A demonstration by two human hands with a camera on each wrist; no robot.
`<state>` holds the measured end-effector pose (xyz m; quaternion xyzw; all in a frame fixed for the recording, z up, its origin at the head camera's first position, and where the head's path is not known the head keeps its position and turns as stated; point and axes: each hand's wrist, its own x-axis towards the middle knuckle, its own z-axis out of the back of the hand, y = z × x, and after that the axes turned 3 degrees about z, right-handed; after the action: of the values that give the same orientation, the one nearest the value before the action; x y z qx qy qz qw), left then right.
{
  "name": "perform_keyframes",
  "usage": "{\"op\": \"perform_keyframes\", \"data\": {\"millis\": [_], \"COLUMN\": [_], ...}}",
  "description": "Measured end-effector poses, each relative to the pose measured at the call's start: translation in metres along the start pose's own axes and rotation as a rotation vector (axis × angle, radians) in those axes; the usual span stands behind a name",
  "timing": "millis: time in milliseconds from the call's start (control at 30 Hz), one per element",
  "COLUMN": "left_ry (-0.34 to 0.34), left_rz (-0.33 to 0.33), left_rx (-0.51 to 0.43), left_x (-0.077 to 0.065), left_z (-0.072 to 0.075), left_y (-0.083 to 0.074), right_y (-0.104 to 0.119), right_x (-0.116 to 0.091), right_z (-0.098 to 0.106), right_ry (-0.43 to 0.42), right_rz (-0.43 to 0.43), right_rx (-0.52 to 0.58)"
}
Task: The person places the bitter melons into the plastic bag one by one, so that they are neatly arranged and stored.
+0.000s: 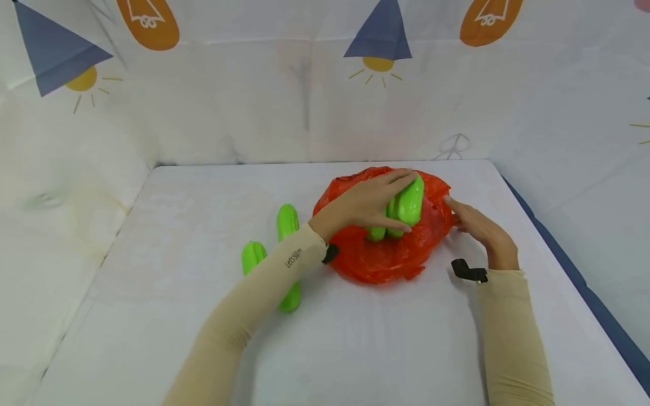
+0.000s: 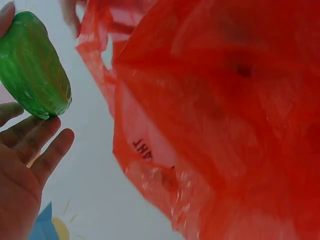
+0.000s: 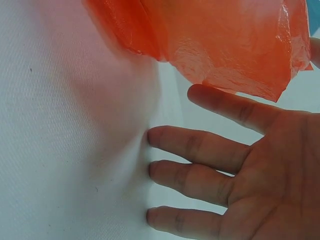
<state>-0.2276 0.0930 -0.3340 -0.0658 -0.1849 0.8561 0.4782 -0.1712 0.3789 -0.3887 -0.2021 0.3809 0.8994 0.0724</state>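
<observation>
My left hand [image 1: 373, 200] reaches over the red plastic bag [image 1: 386, 259] and holds a glossy green pepper [image 1: 410, 203] between thumb and fingers. In the left wrist view, that pepper [image 2: 32, 65] is blocky and lobed, with fingertips at its lower end. Another green piece [image 1: 376, 234] shows below the palm, over the bag. At the bag's right edge is my right hand [image 1: 482, 228]. Its fingers look straight and spread in the right wrist view, the index finger [image 3: 235, 107] right at the bag's lower edge and the thumb tip at the far side.
Two long green vegetables, one nearer the bag [image 1: 288, 220] and one farther left [image 1: 253, 254], lie on the white tabletop [image 1: 193, 225], partly hidden by the left forearm. A patterned white cloth [image 1: 244, 101] hangs behind the table.
</observation>
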Motion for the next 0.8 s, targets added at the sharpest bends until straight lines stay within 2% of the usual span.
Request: {"op": "perform_keyframes", "data": {"millis": [133,333,500,800], "left_ry": [0.063,0.087,0.107,0.159], "left_rz": [0.017,0.017,0.019,0.034], "left_rx": [0.009,0.024,0.036,0.033], "left_x": [0.014,0.028,0.035,0.043], "left_z": [-0.012,-0.026,-0.034,-0.045], "left_y": [-0.003,-0.003,-0.003,-0.003], "right_y": [0.001,0.002,0.000,0.001], "right_x": [0.000,0.001,0.000,0.001], "right_z": [0.001,0.001,0.002,0.001], "right_ry": [0.012,0.014,0.017,0.013], "right_rz": [-0.017,0.016,0.044,0.041], "right_rx": [-0.005,-0.003,-0.011,-0.029]}}
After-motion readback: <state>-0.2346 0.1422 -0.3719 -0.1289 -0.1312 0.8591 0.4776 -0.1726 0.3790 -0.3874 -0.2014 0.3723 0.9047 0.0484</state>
